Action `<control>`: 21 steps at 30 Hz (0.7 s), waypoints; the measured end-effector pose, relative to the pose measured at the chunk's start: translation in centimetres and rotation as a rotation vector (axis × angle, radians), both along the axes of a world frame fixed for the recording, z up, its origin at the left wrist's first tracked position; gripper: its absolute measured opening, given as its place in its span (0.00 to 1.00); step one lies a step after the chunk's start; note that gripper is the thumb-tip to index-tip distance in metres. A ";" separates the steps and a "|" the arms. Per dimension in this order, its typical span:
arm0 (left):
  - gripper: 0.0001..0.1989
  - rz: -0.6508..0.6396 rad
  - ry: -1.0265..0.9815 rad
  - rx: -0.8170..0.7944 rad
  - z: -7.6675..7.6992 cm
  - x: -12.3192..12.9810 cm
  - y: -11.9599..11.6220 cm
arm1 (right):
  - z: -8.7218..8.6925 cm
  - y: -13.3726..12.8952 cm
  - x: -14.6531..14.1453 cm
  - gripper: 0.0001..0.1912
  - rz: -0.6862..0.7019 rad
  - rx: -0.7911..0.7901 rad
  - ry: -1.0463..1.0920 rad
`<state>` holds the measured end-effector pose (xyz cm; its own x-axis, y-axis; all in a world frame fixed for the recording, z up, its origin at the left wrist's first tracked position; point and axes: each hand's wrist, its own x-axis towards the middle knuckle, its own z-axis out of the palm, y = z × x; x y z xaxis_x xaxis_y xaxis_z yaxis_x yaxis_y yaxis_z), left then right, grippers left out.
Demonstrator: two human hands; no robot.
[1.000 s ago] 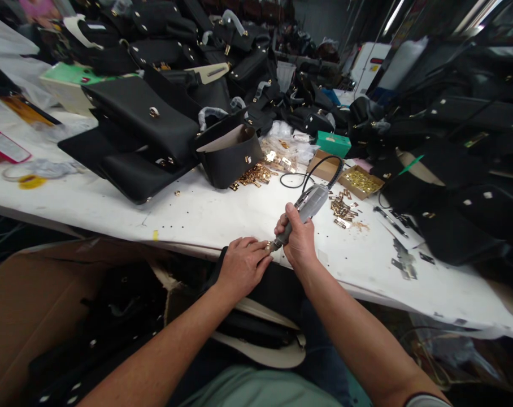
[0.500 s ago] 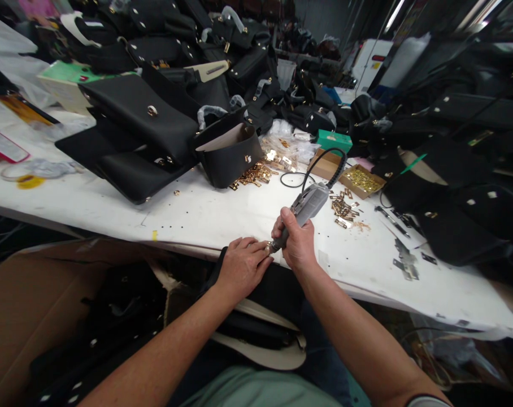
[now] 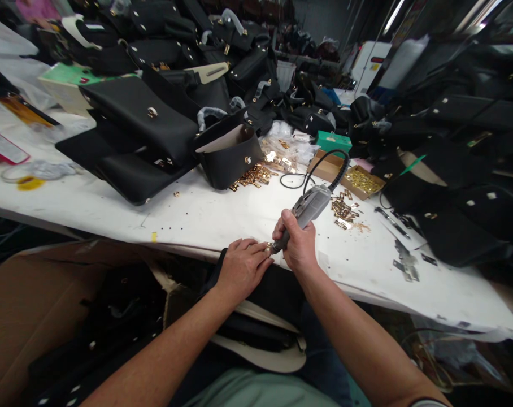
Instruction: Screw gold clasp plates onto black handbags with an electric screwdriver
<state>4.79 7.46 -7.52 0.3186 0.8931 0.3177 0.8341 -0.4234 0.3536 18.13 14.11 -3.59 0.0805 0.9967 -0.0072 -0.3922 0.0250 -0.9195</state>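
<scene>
My right hand (image 3: 299, 240) is wrapped round a grey electric screwdriver (image 3: 313, 204), its thumb along the upper side. The tool tilts down to the left, its tip at a small gold fitting (image 3: 268, 247) by the table's front edge. My left hand (image 3: 244, 265) presses on a black bag (image 3: 277, 288) in front of me, its fingertips and thumb about the fitting. Part of the bag lies over the edge and part hangs below, where its light lining shows. How far the fingers curl under the bag is hidden.
On the white table (image 3: 222, 217) stand black bags (image 3: 229, 164). Gold fittings (image 3: 344, 210) lie in heaps near a small cardboard box (image 3: 362, 182) of brass pieces. A black cord (image 3: 339, 169) runs from the tool. At lower left is a large cardboard box (image 3: 23, 316) with black bags.
Almost nothing differs. The screwdriver and my right hand have shifted very slightly to the right; my left hand stays at the fitting.
</scene>
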 end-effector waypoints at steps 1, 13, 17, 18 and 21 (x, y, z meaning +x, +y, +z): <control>0.09 -0.001 0.001 -0.001 0.0 0.0 0.0 | 0.0 0.0 0.0 0.22 -0.001 -0.002 -0.002; 0.08 0.002 -0.008 0.008 0.1 0.0 0.1 | -0.2 -0.2 -0.1 0.23 0.013 -0.028 -0.037; 0.08 0.009 -0.009 0.012 -0.1 0.1 0.1 | -0.3 -0.2 0.0 0.23 0.027 -0.046 -0.031; 0.08 0.009 -0.007 0.010 -0.1 0.0 0.1 | -0.4 -0.2 0.0 0.23 0.026 -0.044 -0.030; 0.08 0.006 -0.004 0.005 -0.2 0.0 0.0 | -0.6 -0.1 0.0 0.23 0.016 -0.037 -0.030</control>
